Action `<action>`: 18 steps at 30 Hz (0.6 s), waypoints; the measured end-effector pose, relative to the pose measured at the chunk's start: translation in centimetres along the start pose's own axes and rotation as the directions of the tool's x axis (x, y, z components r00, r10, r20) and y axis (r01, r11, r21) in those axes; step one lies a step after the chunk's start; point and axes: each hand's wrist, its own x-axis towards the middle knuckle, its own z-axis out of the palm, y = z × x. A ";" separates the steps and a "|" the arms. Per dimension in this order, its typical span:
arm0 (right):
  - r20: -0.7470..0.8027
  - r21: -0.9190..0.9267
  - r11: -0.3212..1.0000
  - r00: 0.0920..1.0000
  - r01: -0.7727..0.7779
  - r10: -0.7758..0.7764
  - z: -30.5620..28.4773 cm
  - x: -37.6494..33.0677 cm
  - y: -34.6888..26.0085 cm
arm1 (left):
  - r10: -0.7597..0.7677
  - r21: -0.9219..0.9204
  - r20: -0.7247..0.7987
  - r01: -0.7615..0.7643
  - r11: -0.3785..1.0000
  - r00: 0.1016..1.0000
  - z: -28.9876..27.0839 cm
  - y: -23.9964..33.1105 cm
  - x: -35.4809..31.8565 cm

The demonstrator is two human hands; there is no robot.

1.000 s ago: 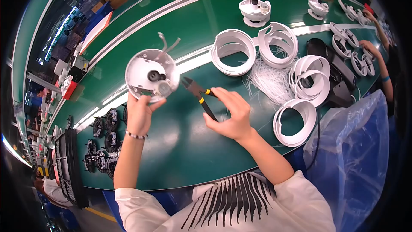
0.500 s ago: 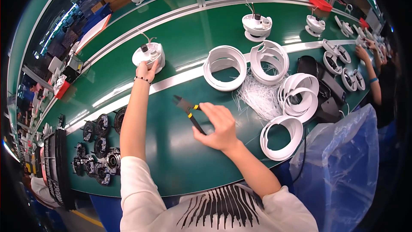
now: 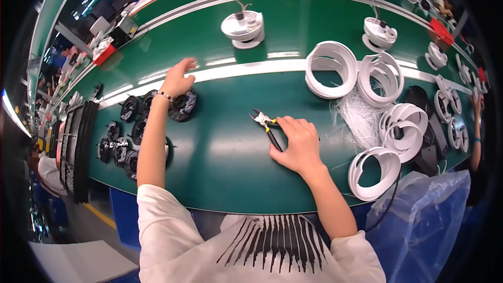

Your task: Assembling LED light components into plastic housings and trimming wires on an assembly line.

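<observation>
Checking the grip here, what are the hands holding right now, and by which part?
Right hand holds the cutting pliers by their handles. Left hand holds nothing, open above a black round part.

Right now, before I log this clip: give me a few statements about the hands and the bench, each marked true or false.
1. The right hand holds small cutters with yellow on the handles. True.
2. The left hand grips a white dome housing. False: it holds nothing and reaches over a black round part.
3. A white dome unit sits on the belt beyond the pale strip. True.
4. The white rings are stacked at the person's left. False: they lie to the right.
5. A heap of thin white ties lies among the rings. True.
</observation>
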 end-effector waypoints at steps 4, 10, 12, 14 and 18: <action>0.063 0.043 0.993 0.991 0.112 -0.115 1.2 -0.8 -0.9 | -0.312 0.482 0.159 0.202 0.853 0.937 -1.8 -5.4 -4.4; 0.162 -0.100 0.985 0.980 0.137 -0.120 1.2 -1.6 -0.3 | -0.122 0.213 -0.025 0.124 0.969 0.992 0.2 -5.2 -5.4; 0.062 -0.061 0.983 0.983 0.176 -0.172 0.8 -2.0 -1.3 | -0.150 0.093 -0.074 0.157 0.983 0.986 -0.1 -4.2 -6.1; -0.113 0.055 0.974 0.970 0.222 -0.215 -2.2 -3.2 -2.8 | -0.084 -0.157 -0.148 0.060 0.986 0.985 0.4 -2.9 -6.6; -0.396 -0.026 0.987 0.905 0.159 -0.156 -8.5 -7.3 -3.5 | 0.028 -0.184 -0.250 -0.076 0.980 0.968 0.6 1.8 -9.4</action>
